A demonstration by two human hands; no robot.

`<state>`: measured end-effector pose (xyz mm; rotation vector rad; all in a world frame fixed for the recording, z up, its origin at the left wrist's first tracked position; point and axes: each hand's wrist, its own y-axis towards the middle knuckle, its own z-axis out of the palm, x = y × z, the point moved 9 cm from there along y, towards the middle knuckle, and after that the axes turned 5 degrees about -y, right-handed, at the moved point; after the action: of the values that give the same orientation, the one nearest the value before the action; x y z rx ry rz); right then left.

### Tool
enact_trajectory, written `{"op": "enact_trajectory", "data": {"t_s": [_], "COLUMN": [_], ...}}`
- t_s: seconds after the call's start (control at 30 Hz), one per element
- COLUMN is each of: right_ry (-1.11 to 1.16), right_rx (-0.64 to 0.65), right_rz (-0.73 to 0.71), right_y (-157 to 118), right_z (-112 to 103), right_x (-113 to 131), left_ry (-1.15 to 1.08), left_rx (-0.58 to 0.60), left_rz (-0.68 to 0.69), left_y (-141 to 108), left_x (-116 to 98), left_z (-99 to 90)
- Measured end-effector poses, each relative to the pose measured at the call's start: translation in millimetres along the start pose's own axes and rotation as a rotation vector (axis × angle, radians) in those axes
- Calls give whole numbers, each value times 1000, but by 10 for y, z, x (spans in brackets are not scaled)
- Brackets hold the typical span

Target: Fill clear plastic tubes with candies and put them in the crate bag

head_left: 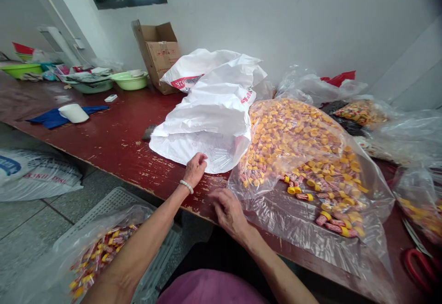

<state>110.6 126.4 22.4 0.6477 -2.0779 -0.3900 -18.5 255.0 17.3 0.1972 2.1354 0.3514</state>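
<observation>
My left hand, with a pale beaded bracelet at the wrist, is at the mouth of a white woven sack. Its thumb and fingers are pinched together; whatever they hold is too small to make out. Inside the sack's opening lie several clear plastic tubes. My right hand hovers by the table's front edge, fingers loosely stretched and apart, no object visible in it. To its right, a large clear plastic bag is full of small reddish tubes with yellow caps, some loose at its mouth.
Red-handled scissors lie at the right edge of the red table. A cardboard box, green basins, a white roll and a blue cloth stand left. Below is a grey crate with a bag of capped tubes.
</observation>
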Motion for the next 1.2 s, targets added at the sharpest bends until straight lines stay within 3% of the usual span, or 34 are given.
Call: {"op": "enact_trajectory", "data": {"t_s": [0.1,0.23,0.4,0.53,0.7,0.77,0.9,1.0,1.2], "right_ry": [-255,-709,-759,-692,-466,-316,17,203,354], "right_rx": [-38,255,419,433,363,304,172,92,29], "right_rz": [-26,25,38,75,160,195,308,397,431], "right_y": [389,977,1190,1116,1113,1078,859,670,515], "right_z": [-211,-64,144,200,138,125,209,302,266], "right_x": [-52,-366,-686,-875,-938,-872,-753,-745,-659], "left_ry": [-136,-279,-441,-572,-682,-707,-646,-613,-599], "left_rx": [-29,-19,-60,-81,-18,64,262,361,221], "left_rz": [-107,-181,-306,-390,-404,-346,-95,-56,-18], "left_y": [93,76,-183,-378,-383,-360,-393,-488,-526], "left_x": [114,110,238,363,309,187,-166,-233,-172], "left_z": [-34,68,11,-89,-48,17,184,363,370]}}
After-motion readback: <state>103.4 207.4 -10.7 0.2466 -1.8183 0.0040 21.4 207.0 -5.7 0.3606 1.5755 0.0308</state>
